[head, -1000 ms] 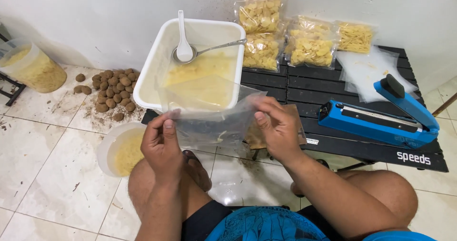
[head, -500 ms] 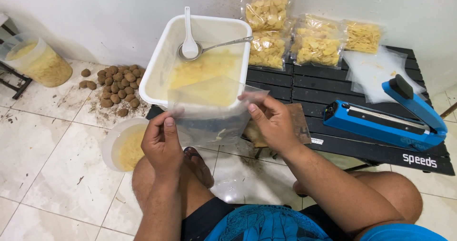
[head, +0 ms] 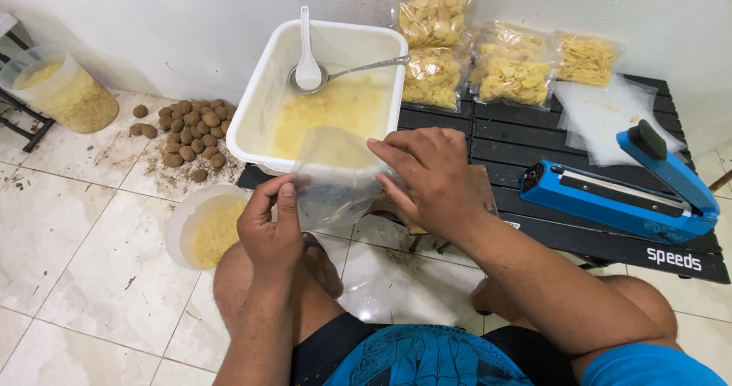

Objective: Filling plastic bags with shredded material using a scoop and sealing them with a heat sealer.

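Head view shows your left hand [head: 268, 226] pinching the near left edge of a clear plastic bag [head: 335, 176] between thumb and fingers, closed on it. Your right hand [head: 431, 176] grips the bag's right side, fingers curled over its top edge. The bag hangs between both hands, just in front of your knees, its mouth tilted up and away from you toward the white tub [head: 267, 100]. Both hands sit about equally near it.

Directly beyond the bag, the tub holds pale yellow chips, with a white spoon [head: 306, 51] and a metal ladle [head: 358, 69] resting inside. The tub's near rim almost touches the bag's mouth, so room there is tight. To your left, a small round bowl [head: 183, 222] stands on the tiled floor. To your right, a blue heat sealer [head: 621, 195] lies on the black table [head: 534, 138], with filled bags [head: 503, 70] behind.
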